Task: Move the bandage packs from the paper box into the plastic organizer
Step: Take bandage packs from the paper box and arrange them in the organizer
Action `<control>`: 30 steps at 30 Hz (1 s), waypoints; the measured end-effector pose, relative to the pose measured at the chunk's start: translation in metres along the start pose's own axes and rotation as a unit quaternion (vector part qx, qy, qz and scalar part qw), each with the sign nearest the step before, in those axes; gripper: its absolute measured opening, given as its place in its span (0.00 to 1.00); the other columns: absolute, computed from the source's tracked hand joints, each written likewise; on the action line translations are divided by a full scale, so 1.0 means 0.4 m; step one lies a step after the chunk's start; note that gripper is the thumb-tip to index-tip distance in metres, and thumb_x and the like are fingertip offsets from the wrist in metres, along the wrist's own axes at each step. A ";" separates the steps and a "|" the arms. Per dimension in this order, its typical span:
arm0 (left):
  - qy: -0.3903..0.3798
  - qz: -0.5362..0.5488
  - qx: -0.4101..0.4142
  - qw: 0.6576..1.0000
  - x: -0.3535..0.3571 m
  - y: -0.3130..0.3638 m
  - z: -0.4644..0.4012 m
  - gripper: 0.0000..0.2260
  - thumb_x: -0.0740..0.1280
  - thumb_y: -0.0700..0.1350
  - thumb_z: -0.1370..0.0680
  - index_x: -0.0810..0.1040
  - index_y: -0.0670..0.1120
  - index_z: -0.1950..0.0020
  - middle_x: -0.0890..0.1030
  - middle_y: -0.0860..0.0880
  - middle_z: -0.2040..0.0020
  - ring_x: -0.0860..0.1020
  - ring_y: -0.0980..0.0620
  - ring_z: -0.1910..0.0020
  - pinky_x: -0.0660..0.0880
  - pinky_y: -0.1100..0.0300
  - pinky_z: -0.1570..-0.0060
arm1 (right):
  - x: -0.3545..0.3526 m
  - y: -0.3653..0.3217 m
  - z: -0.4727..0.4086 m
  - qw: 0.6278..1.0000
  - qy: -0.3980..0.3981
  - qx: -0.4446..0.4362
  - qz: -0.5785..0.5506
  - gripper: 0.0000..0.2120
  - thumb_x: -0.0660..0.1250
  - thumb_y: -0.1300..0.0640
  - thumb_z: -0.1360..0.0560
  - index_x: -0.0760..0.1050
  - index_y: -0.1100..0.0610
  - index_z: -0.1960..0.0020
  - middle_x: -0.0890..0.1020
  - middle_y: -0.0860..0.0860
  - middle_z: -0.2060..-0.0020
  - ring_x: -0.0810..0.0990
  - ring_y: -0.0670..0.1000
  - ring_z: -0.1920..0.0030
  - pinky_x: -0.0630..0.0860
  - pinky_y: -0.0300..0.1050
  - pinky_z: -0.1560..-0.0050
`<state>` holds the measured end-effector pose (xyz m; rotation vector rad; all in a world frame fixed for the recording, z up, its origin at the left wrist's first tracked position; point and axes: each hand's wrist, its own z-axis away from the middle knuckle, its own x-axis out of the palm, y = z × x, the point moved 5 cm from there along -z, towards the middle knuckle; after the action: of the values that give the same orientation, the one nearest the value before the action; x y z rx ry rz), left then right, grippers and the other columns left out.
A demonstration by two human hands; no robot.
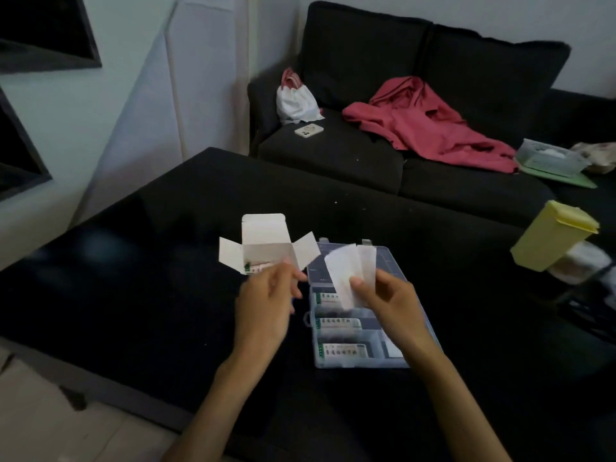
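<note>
The sofa (400,135), dark and two-seated, stands behind the worktop (133,278), which is black and glossy. On the sofa lie a red garment (426,125), a white drawstring bag (295,101) with a red-striped top, and a pale phone (309,130) lying face down. A clear container (550,158) on a green lid sits at the sofa's right end. A yellow tub (551,235) stands tilted at the worktop's right edge.

The plastic organizer (356,308) lies open on the worktop, translucent blue-grey, divided into compartments. Three of its near compartments each hold one bandage pack (338,323): white, long, with a green end and a row of small dark print. The print is too small and blurred to read; no brand can be made out.

The paper box (266,245) stands just left of the organizer, touching or nearly touching its far corner. It is white, with the top flap and both side flaps folded open. Printed packs with a green edge show inside its mouth.

The right hand (383,298) grasps a fan of white bandage strips (350,275) between thumb and fingers, held above the organizer's far compartments. The strips show plain white backs with no writing.

The left hand (266,295) hovers at the mouth of the paper box, blurred, fingers loosely curled; whether it holds anything cannot be told.
</note>
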<state>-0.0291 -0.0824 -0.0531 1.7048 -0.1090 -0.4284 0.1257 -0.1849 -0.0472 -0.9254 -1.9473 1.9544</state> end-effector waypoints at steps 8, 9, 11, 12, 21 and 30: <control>-0.264 0.098 -0.284 0.917 0.125 -0.053 0.029 0.24 0.48 0.60 0.19 0.78 0.47 0.47 0.84 0.48 0.52 0.81 0.55 0.53 0.76 0.61 0.61 | -0.059 0.076 0.011 0.996 -0.023 0.006 0.086 0.03 0.64 0.55 0.23 0.77 0.51 0.53 0.82 0.46 0.59 0.81 0.40 0.58 0.78 0.34 0.61; -0.274 0.096 -0.290 0.912 0.126 -0.061 0.032 0.25 0.49 0.62 0.20 0.78 0.48 0.47 0.84 0.48 0.52 0.82 0.54 0.53 0.78 0.60 0.61 | -0.057 0.078 0.014 0.992 -0.015 -0.016 0.121 0.03 0.64 0.55 0.23 0.77 0.50 0.52 0.82 0.45 0.59 0.81 0.40 0.58 0.78 0.34 0.60; -0.294 0.104 -0.298 0.902 0.128 -0.071 0.032 0.26 0.50 0.65 0.22 0.78 0.48 0.48 0.85 0.46 0.52 0.84 0.51 0.53 0.80 0.58 0.60 | -0.047 0.064 0.022 0.974 0.012 -0.104 0.199 0.05 0.64 0.57 0.23 0.78 0.51 0.49 0.81 0.43 0.57 0.80 0.39 0.57 0.77 0.33 0.57; -0.302 0.118 -0.306 0.895 0.133 -0.074 0.035 0.26 0.51 0.66 0.23 0.78 0.48 0.47 0.85 0.45 0.51 0.84 0.50 0.53 0.81 0.56 0.57 | -0.038 0.060 0.028 0.962 0.020 -0.149 0.229 0.08 0.65 0.59 0.23 0.79 0.52 0.47 0.81 0.43 0.55 0.79 0.39 0.55 0.76 0.33 0.55; -0.310 0.192 -0.289 0.885 0.153 -0.065 0.034 0.13 0.67 0.48 0.24 0.78 0.43 0.43 0.84 0.44 0.50 0.83 0.48 0.49 0.79 0.56 0.47 | 0.012 0.055 0.034 0.895 -0.045 -0.241 0.373 0.17 0.70 0.60 0.27 0.79 0.49 0.40 0.79 0.47 0.53 0.76 0.46 0.51 0.71 0.33 0.53; -0.257 0.159 -0.284 0.910 0.154 -0.093 0.032 0.11 0.61 0.32 0.22 0.78 0.44 0.44 0.83 0.43 0.50 0.82 0.51 0.51 0.80 0.62 0.56 | 0.008 0.094 0.033 0.944 -0.155 -0.082 0.281 0.19 0.56 0.64 0.20 0.71 0.51 0.32 0.69 0.43 0.36 0.61 0.36 0.40 0.59 0.18 0.47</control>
<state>0.0173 -0.1066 -0.1041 0.9466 -0.5824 -0.5876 0.1256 -0.1973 -0.0851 -1.4223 -2.2219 2.3895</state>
